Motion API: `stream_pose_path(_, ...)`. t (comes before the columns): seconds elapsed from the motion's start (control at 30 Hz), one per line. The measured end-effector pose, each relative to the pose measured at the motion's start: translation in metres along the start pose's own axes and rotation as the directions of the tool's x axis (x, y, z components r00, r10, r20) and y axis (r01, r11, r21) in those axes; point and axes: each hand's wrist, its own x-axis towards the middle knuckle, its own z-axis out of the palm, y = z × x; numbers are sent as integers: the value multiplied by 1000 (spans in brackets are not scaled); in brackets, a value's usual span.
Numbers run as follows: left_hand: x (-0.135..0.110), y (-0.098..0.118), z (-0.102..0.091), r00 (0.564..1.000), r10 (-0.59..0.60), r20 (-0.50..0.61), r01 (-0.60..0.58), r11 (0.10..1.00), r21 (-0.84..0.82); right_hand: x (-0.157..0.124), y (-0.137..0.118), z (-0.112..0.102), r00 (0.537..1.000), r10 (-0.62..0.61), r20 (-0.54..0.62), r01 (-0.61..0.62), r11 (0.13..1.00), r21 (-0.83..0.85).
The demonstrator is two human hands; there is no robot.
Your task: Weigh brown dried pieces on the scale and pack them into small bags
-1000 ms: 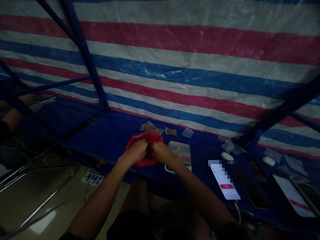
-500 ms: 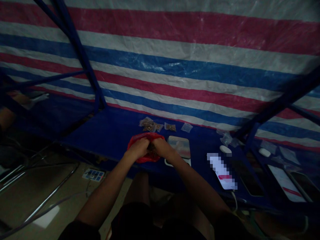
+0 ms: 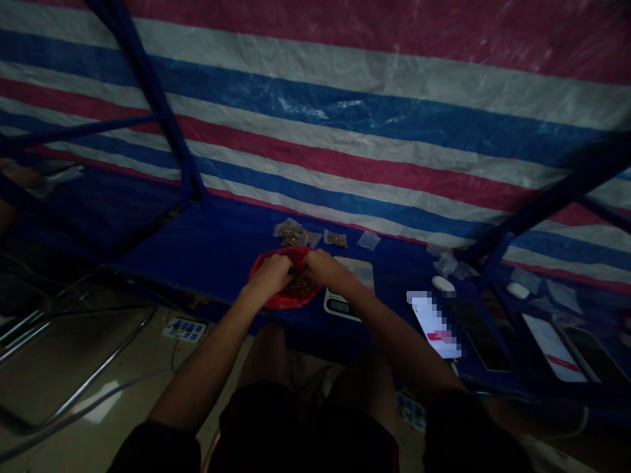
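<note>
A red plastic bag (image 3: pixel 290 303) lies spread on the blue table, its mouth facing up. Inside it shows a heap of small brown pieces (image 3: pixel 302 285), too dark to name. My left hand (image 3: pixel 276 270) reaches in over the bag's left side, fingers curled and closed. From the right, my right hand (image 3: pixel 321 268) dips in with its fingers bent and closed, close to the left. What the fingertips hold is hidden. Beside the bag, partly under my right forearm, sits a small digital scale (image 3: pixel 362 270) with its display at the front.
Behind the bag lie several filled zip bags (image 3: pixel 292 232), another filled zip bag (image 3: pixel 336 238) and a clear bag (image 3: pixel 368 241). To the right are a lit phone (image 3: pixel 434 322), a dark phone (image 3: pixel 483 338) and a white rounded object (image 3: pixel 443 284). Blue metal posts (image 3: pixel 160 108) frame the table.
The view has tilted slightly, so the table sits higher. My hands have drawn a little apart inside the bag, showing more brown pieces. The scale's display now shows beside my right forearm.
</note>
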Motion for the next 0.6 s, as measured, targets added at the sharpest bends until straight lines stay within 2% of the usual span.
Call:
stream_pose_path(0.13,1,0,-2,1000,5,-3,-5,1000,27,-3,-2,-3,1000,-18,-7,18,1000,2)
stream_pose_path(0.3,2,-2,-3,997,71,12,-72,988,137,-14,6,-17,995,-75,-61,82,990,113)
stream_pose_path(0.47,9,-14,8,996,86,31,-89,992,92,-44,34,-50,987,-69,-145,88,988,131)
stream_pose_path(0.6,15,-25,16,994,105,9,-106,992,68,-68,63,-73,996,21,-86,-17,999,46)
